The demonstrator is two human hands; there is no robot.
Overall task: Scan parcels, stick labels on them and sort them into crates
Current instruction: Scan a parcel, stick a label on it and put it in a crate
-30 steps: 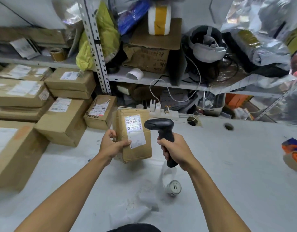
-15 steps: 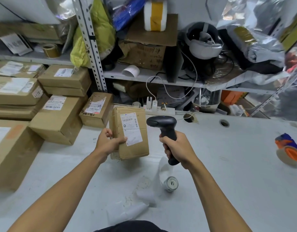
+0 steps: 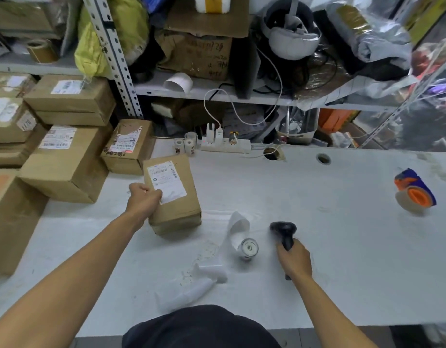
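A small brown cardboard parcel (image 3: pixel 178 209) with a white shipping label on top lies on the grey table (image 3: pixel 317 234). My left hand (image 3: pixel 143 200) grips its left edge, fingers curled over the label's corner. My right hand (image 3: pixel 295 258) holds the handle of a black barcode scanner (image 3: pixel 284 231), low over the table at the right of centre, with its head pointing away from me. Between the two hands lies a roll of white labels (image 3: pixel 247 248) with a loose strip curling up from it.
Several labelled cardboard boxes (image 3: pixel 66 159) are stacked at the table's left. A power strip (image 3: pixel 225 144) and small label rolls sit at the back edge. An orange and blue tape dispenser (image 3: pixel 414 190) lies far right. Peeled backing strips (image 3: pixel 189 290) lie near me. Cluttered shelves rise behind.
The parcel came down from mid-air onto the table with my left hand still on it. My right hand lowered the scanner down and to the right, near the table.
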